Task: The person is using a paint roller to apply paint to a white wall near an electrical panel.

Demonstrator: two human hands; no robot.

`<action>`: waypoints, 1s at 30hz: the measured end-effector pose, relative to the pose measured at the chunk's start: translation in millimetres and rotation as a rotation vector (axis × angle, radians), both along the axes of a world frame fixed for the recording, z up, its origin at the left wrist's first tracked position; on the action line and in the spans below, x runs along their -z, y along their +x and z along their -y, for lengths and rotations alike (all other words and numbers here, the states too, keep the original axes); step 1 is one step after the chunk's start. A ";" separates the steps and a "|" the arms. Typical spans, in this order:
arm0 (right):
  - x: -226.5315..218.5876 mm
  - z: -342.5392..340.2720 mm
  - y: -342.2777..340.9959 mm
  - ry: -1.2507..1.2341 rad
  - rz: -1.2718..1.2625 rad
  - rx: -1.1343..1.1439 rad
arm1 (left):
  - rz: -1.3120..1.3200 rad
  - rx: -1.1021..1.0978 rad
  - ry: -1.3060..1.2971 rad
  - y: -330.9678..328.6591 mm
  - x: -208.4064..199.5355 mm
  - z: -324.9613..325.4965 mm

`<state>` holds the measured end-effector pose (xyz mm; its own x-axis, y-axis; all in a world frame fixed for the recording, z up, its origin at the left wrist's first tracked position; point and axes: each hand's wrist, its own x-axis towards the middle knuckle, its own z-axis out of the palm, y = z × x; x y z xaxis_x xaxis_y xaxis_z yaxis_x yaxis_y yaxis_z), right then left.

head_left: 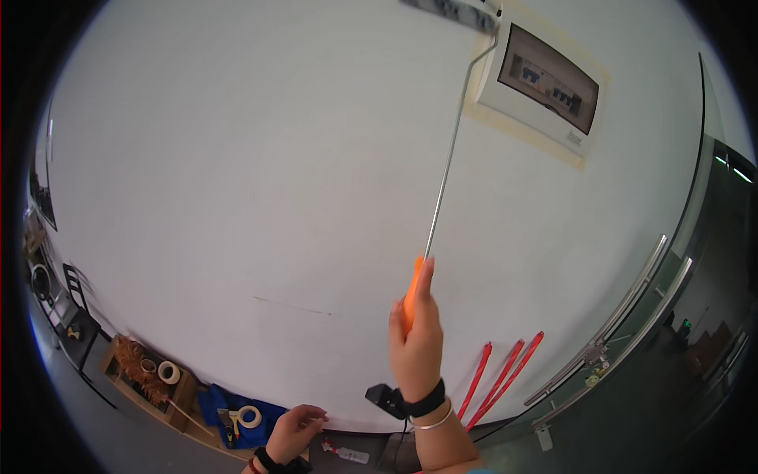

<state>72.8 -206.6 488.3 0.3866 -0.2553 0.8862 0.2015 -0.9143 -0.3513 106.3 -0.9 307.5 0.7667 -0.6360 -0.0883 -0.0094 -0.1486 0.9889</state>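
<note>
My right hand (417, 344) is wrapped round the orange handle (410, 296) of a paint roller, raised in front of the white wall (276, 174). The roller's thin metal rod (450, 158) runs upward to its grey, mottled sleeve (454, 11), partly cut off by the top edge of the view. That sleeve is just left of a breaker box (550, 79) with a dark window and tape around its edge. Low down, my left hand (296, 433) is empty, its fingers loosely bent and apart, near a blue cloth (212, 404).
A roll of masking tape (249, 416) and hand tools lie on the cloth. Left of it, a wooden box (183, 395) holds a brown duster (133, 359). Red wrapped poles (505, 379) lean at right beside a glass door's metal handle (632, 292). A spray bottle (347, 453) lies low.
</note>
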 end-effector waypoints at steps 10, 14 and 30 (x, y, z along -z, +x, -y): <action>156.2 0.2 -53.3 0.048 -0.271 0.016 | 0.051 0.060 -0.029 10.2 8.1 11.4; 226.1 6.8 -88.2 0.006 -0.356 0.067 | -0.028 0.061 0.018 10.9 8.8 12.7; 348.5 25.0 -230.9 0.421 -0.952 0.065 | -0.026 0.085 0.041 18.1 0.9 12.7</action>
<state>-158.0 -231.6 139.9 0.8534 -0.5182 0.0564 -0.3712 -0.6801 -0.6322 124.4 -13.6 306.6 0.7072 -0.6939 -0.1351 0.0021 -0.1891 0.9820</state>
